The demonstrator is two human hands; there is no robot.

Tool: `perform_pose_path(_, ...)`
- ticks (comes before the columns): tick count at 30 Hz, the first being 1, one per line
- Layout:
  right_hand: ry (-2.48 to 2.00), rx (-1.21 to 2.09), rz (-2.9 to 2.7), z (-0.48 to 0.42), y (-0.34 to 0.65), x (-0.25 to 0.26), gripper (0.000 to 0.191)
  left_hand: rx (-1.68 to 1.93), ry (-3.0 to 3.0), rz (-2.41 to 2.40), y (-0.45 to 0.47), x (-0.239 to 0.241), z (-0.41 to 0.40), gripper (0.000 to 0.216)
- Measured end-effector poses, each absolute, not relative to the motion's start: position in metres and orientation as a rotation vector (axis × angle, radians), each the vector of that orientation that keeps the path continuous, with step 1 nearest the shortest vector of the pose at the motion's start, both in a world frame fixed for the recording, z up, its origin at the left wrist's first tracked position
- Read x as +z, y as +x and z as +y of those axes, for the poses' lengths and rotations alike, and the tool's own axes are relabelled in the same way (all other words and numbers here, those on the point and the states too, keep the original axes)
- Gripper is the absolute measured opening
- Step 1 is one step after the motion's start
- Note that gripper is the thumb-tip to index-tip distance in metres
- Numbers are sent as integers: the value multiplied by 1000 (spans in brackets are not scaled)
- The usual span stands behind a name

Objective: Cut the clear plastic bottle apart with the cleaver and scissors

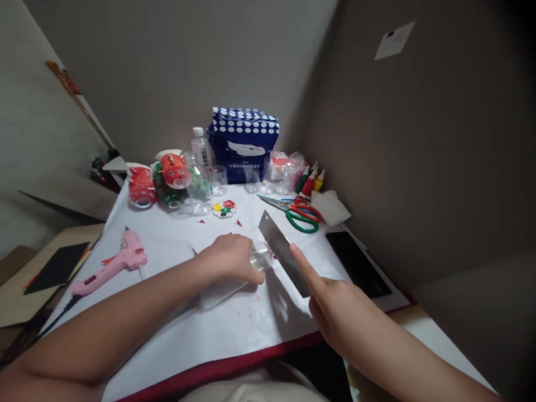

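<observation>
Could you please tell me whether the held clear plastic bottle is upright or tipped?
Tipped: the clear plastic bottle lies lengthwise beneath the left hand.

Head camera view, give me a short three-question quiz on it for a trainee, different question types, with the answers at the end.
1. True or false: the left hand holds a clear plastic bottle.

2. Multiple choice: what colour is the glue gun lying on the left side of the white-covered table?
a) green
b) pink
c) blue

3. Fill in the two missing words: the right hand holds a broad, flat ____ ____.

Key:
1. True
2. b
3. metal blade
</observation>
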State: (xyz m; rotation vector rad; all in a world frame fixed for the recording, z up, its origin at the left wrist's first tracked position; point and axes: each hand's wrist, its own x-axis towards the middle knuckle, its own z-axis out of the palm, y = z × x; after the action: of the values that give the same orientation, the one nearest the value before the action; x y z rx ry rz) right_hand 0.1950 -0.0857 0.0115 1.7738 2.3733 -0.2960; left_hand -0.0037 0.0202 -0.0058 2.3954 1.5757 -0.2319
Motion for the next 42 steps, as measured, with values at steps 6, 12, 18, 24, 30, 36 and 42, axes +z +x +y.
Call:
perform_pose_path(6, 1662, -155, 2373, -61, 182, 29, 91, -261, 2361, 1571, -1, -4, 24, 48)
perform_pose_path(12, 1623, -38, 2521, -17, 160, 39, 84, -323, 2339, 1659, 0, -2, 22, 58)
perform_pose_path(18, 1747, -207, 2425, -56, 177, 12, 93, -297, 2429, 1605, 0, -6, 20, 54)
perform_pose_path(24, 1776, -263, 2392, -96, 203, 0, 100, -280, 2385, 1565, -3, -5, 24, 50)
perform_pose_path(30, 1645, -136, 2406, -53, 182, 34, 86, -285, 2351, 1608, -1, -4, 23, 52)
perform_pose_path(36, 1616, -26, 2508, -23, 158, 41, 87, -309, 2348, 1662, 0, -3, 23, 60)
perform_pose_path(42, 1689, -156, 2473, -74, 187, 8, 96, -281, 2320, 1642, -3, -3, 24, 57)
